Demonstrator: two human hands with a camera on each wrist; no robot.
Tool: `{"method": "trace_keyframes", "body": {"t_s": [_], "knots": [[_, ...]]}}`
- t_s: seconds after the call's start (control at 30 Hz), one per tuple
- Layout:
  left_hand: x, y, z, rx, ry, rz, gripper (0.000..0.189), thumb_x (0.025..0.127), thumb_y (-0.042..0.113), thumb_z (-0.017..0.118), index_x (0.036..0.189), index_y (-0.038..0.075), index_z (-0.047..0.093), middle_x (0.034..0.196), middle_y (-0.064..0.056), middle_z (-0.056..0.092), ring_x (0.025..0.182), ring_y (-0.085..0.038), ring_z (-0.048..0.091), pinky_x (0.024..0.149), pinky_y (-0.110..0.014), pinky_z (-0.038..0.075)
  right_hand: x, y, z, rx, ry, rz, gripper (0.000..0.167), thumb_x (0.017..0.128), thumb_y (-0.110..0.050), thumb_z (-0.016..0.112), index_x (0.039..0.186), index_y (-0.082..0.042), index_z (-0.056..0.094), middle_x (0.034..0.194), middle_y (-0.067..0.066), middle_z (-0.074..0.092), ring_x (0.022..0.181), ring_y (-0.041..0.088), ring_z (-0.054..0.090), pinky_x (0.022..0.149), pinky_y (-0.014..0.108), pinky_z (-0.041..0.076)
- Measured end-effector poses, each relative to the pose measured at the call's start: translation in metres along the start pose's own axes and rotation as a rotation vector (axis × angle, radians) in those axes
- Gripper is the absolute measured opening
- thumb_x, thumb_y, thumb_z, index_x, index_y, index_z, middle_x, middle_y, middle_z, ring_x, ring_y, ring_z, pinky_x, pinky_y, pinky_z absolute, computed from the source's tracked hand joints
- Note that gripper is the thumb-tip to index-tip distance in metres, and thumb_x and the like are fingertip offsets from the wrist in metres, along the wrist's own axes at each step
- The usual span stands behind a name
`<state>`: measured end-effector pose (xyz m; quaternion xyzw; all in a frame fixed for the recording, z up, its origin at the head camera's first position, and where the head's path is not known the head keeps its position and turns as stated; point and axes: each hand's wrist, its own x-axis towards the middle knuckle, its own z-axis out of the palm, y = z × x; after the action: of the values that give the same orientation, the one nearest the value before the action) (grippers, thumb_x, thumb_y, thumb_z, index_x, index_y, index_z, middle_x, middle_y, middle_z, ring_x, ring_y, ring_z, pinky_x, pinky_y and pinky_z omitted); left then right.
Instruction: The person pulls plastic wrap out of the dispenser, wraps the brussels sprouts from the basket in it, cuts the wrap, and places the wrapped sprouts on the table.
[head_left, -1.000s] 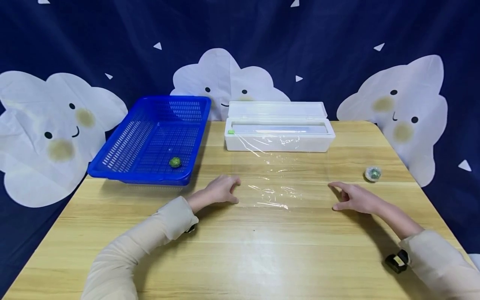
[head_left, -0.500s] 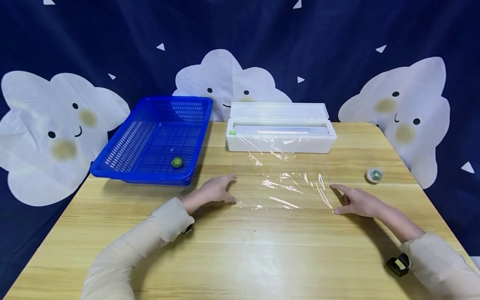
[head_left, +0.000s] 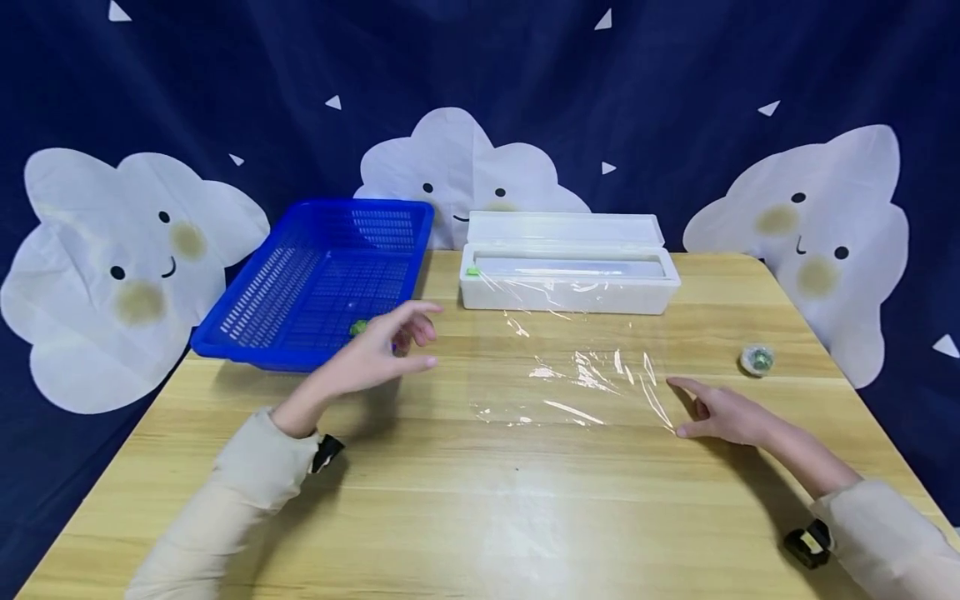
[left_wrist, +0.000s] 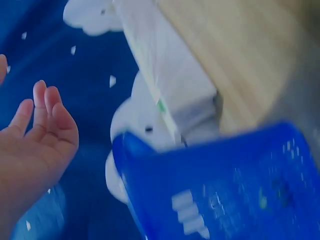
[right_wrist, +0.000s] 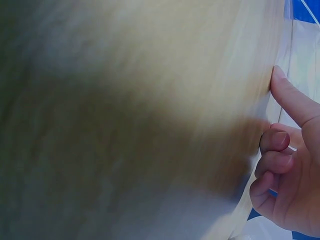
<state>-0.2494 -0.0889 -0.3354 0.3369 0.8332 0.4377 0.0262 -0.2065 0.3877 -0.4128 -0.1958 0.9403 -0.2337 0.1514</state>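
A sheet of clear cling film (head_left: 555, 383) stretches from a white dispenser box (head_left: 566, 296) toward me over the wooden table. My right hand (head_left: 723, 414) touches the table at the film's right edge, thumb at the near corner, index finger extended and other fingers bent, as the right wrist view (right_wrist: 295, 170) also shows. Raised off the table, my left hand (head_left: 367, 354) holds nothing, thumb and fingers spread apart. It is in front of the blue plastic basket (head_left: 255, 300), partly covering a small round green item (head_left: 357, 327) inside.
To the right lies a small round green item wrapped in clear film (head_left: 757, 360). The dispenser's lid (head_left: 566, 227) stands raised, with a green piece (head_left: 472, 271) at its left end. A navy cloth (head_left: 525, 67) with cloud faces hangs behind the table.
My left hand has left the film's left edge, lifting and moving left toward the basket. My right hand stays at the film's right edge, where more creases now show.
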Motion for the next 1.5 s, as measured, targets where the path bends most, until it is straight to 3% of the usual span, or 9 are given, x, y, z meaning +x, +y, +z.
{"method": "trace_keyframes", "body": {"t_s": [0.17,0.4,0.6,1.07,1.2,1.5], "knots": [[-0.006,-0.01,-0.028,-0.022,0.029,-0.048,0.056,0.078,0.002,0.068,0.128,0.003,0.043,0.101,-0.014,0.057,0.089,-0.025,0.053,0.074,-0.032,0.044,-0.001,0.0,0.001,0.015,-0.006,0.013,0.078,0.078,-0.032,0.07,0.134,0.008,0.033,0.059,-0.005,0.038,0.051,0.003,0.03,0.049,0.022,0.026],[-0.013,-0.035,-0.054,-0.026,0.024,-0.116,0.052,0.083,0.007,0.064,0.13,0.004,0.042,0.106,-0.018,0.056,0.094,-0.029,0.052,0.076,-0.028,0.044,-0.001,0.001,0.002,0.02,-0.011,0.018,0.078,0.079,-0.033,0.069,0.134,0.008,0.032,0.059,-0.005,0.037,0.051,0.003,0.029,0.049,0.022,0.025],[-0.014,-0.059,-0.069,-0.041,-0.004,-0.153,0.053,0.084,0.008,0.064,0.131,0.003,0.04,0.103,-0.012,0.057,0.087,-0.015,0.056,0.073,-0.025,0.046,0.0,0.001,0.001,0.018,-0.011,0.008,0.078,0.079,-0.032,0.068,0.134,0.009,0.031,0.057,-0.005,0.036,0.049,0.003,0.028,0.048,0.021,0.026],[-0.002,-0.098,-0.08,-0.01,-0.1,-0.219,0.055,0.082,0.009,0.066,0.131,0.001,0.041,0.104,-0.02,0.059,0.085,-0.017,0.057,0.078,-0.034,0.044,-0.002,0.001,0.004,0.029,0.009,-0.014,0.077,0.079,-0.031,0.069,0.133,0.009,0.033,0.057,-0.007,0.036,0.05,0.001,0.028,0.048,0.021,0.026],[-0.002,-0.108,-0.079,-0.005,-0.111,-0.259,0.054,0.083,0.008,0.065,0.13,-0.001,0.04,0.106,-0.026,0.057,0.085,-0.019,0.057,0.08,-0.032,0.045,-0.002,0.002,0.006,0.033,0.02,-0.032,0.075,0.079,-0.029,0.069,0.133,0.01,0.034,0.057,-0.007,0.036,0.05,0.001,0.028,0.047,0.02,0.026],[-0.001,-0.119,-0.076,0.01,-0.163,-0.288,0.057,0.081,0.008,0.067,0.129,-0.005,0.04,0.103,-0.025,0.059,0.084,-0.022,0.058,0.074,-0.026,0.046,-0.003,0.004,0.008,0.022,0.052,-0.079,0.072,0.079,-0.025,0.069,0.131,0.011,0.035,0.059,-0.007,0.036,0.052,0.0,0.028,0.047,0.021,0.025]]}}
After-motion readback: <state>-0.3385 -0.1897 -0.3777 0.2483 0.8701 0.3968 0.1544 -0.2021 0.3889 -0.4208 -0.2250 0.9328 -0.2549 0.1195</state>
